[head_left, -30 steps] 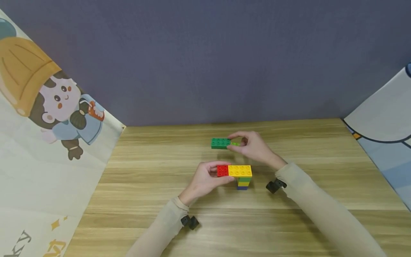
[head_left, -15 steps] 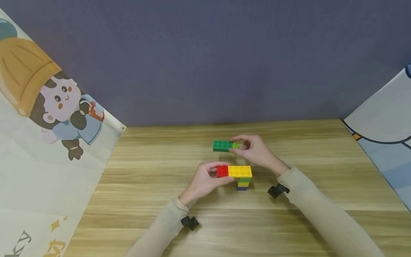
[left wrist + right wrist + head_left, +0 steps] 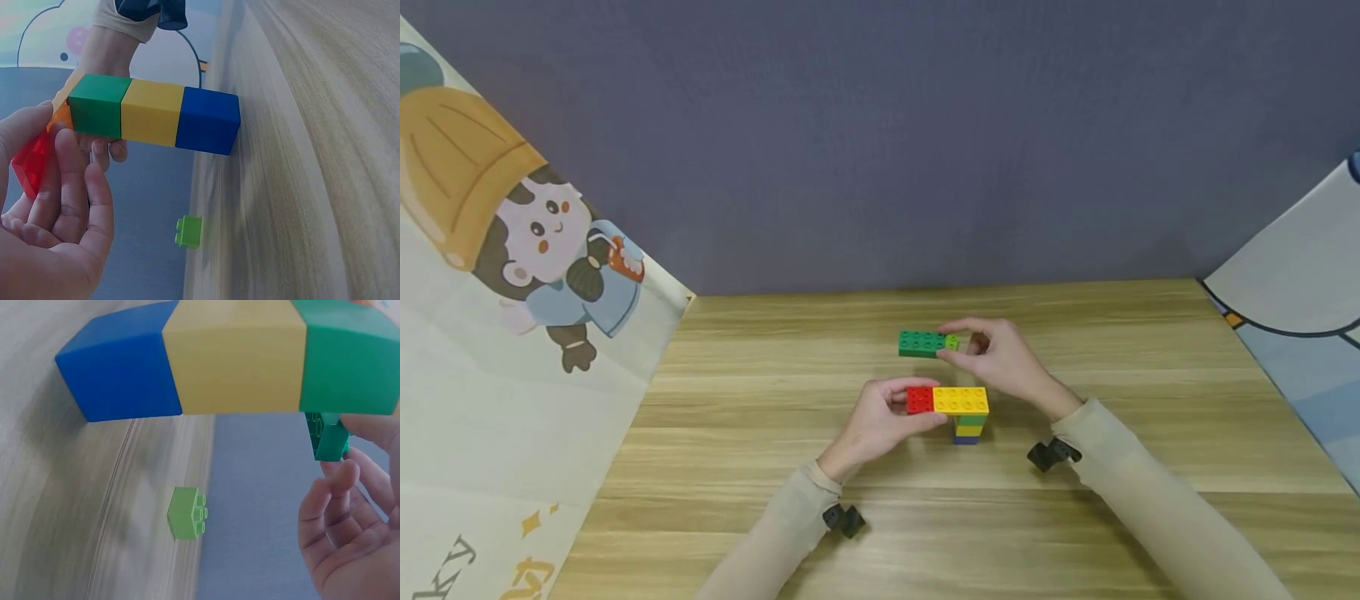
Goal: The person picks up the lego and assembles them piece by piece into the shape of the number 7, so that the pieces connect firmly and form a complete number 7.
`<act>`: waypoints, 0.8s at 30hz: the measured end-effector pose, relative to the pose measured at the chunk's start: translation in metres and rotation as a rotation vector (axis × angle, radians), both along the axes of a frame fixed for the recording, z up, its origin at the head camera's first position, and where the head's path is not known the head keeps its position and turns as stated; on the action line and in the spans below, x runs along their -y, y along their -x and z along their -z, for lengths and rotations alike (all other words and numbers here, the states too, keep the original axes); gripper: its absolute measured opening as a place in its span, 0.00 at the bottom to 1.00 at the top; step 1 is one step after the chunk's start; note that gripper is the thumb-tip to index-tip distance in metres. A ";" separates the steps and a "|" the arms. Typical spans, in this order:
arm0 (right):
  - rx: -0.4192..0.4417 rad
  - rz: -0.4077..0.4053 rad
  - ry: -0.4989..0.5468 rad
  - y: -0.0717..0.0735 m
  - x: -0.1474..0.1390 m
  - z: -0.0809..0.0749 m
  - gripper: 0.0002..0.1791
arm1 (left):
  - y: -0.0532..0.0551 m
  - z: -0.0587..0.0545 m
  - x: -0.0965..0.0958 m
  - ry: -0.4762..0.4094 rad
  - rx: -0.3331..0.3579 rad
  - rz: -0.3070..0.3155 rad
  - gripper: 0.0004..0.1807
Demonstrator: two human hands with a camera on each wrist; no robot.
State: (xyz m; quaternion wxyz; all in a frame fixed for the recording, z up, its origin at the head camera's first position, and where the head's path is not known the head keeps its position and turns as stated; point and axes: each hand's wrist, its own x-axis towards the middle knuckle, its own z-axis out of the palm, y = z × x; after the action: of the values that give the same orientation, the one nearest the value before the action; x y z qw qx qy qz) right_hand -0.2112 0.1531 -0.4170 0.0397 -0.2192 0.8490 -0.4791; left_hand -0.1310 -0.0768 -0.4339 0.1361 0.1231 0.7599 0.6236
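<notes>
A small tower stands upright on the wooden table: a blue brick at the bottom, then a yellow brick and a green brick. Across its top lies a long yellow brick, jutting left, with a red brick at its left end. My left hand holds the red brick between thumb and fingers, the thumb tip reaching the long yellow one. Behind the tower, my right hand pinches the right end of a long dark green brick, raised above the table.
A light green brick sits on the table, behind the tower and apart from it. At the table's far edge rises a dark grey-blue panel. Printed white sheets flank both sides, such as the left sheet.
My right hand has come slightly nearer and to the right with the dark green brick, and more of the light green brick shows. My left hand and the tower stay put.
</notes>
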 end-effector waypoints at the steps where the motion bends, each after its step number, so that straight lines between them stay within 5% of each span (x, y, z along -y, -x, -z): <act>1: 0.000 0.002 0.003 -0.001 0.000 0.000 0.21 | 0.000 0.000 0.000 -0.003 -0.001 0.002 0.24; 24: -0.007 0.019 0.073 -0.017 -0.012 -0.007 0.21 | 0.002 0.001 -0.002 -0.033 0.010 -0.002 0.24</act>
State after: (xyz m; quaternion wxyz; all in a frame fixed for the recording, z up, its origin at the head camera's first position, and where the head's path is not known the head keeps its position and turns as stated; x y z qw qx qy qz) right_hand -0.1945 0.1652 -0.4096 0.0243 -0.2140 0.8332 -0.5093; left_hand -0.1325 -0.0744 -0.4347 0.1372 0.1217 0.7489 0.6368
